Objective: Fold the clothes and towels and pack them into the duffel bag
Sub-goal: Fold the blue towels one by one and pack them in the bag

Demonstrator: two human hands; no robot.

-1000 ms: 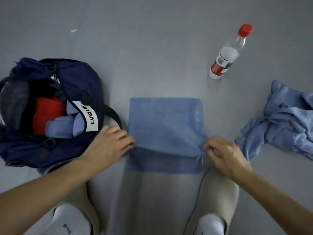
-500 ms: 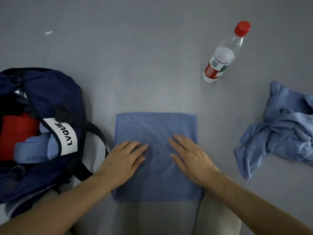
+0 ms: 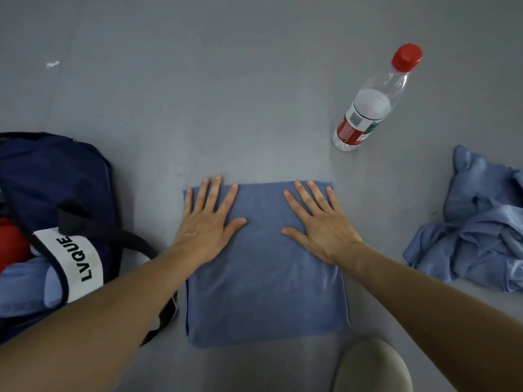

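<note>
A folded blue towel (image 3: pixel 263 284) lies flat on the grey floor in front of me. My left hand (image 3: pixel 208 222) rests palm down on its far left part, fingers spread and reaching the far edge. My right hand (image 3: pixel 318 222) lies flat on its far right part, fingers spread too. The navy duffel bag (image 3: pixel 56 179) sits open at the left, with a red item (image 3: pixel 11 241) and a light blue cloth (image 3: pixel 25 290) inside, and a white LVQUE label (image 3: pixel 80 261) on its strap. A crumpled blue garment (image 3: pixel 478 230) lies at the right.
A clear plastic bottle (image 3: pixel 370 106) with a red cap stands on the floor beyond the towel, to the right. My beige-clad knee (image 3: pixel 370 366) shows at the bottom edge. A small white scrap (image 3: pixel 52 64) lies far left.
The towel's near flap was folded over, making a square. Both hands then slid from the middle of the towel out toward its far edge, pressing it flat.
</note>
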